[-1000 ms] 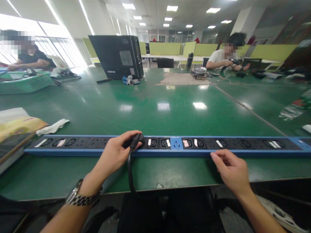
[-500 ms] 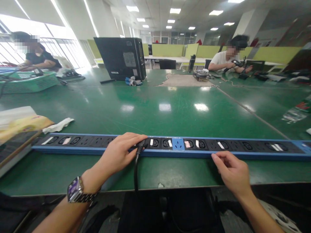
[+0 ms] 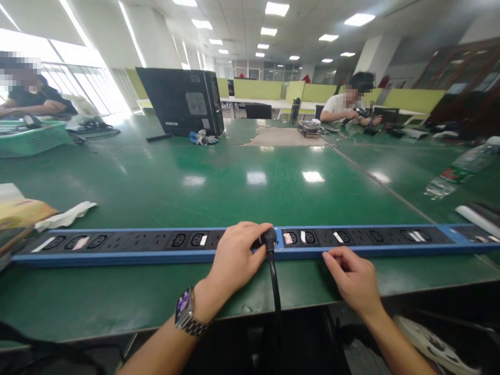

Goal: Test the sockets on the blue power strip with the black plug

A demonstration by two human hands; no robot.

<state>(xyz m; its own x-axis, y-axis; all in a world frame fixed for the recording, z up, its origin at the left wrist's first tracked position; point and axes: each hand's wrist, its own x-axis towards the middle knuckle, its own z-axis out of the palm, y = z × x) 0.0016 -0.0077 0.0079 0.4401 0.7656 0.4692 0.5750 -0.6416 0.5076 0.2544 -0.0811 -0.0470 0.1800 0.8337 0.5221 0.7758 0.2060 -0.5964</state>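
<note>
- The left hand is closed round a black plug, thumb on the near side and fingers over the top, with a watch at its wrist
- The plug is over the blue socket of a long power strip; the grip hides whether its pins are in
- A thick black cable drops from the plug across the near edge of the table
- The power strip lies lengthwise along that near edge, its sockets facing up, some with small white or pinkish stickers
- The right hand is narrow, fingers curled in and thumb tip close to the forefinger, just by the near side of the power strip; I cannot tell if it touches
- Beyond the left end of the power strip, a crumpled white tissue lies beside a yellow packet
- Near the right end, farther from the near edge, a clear bottle with a green label lies on its side
- Toward the far edge stand a black computer tower and, on the left, a green basket
- A person in a white top sits at the far edge, on the right
</note>
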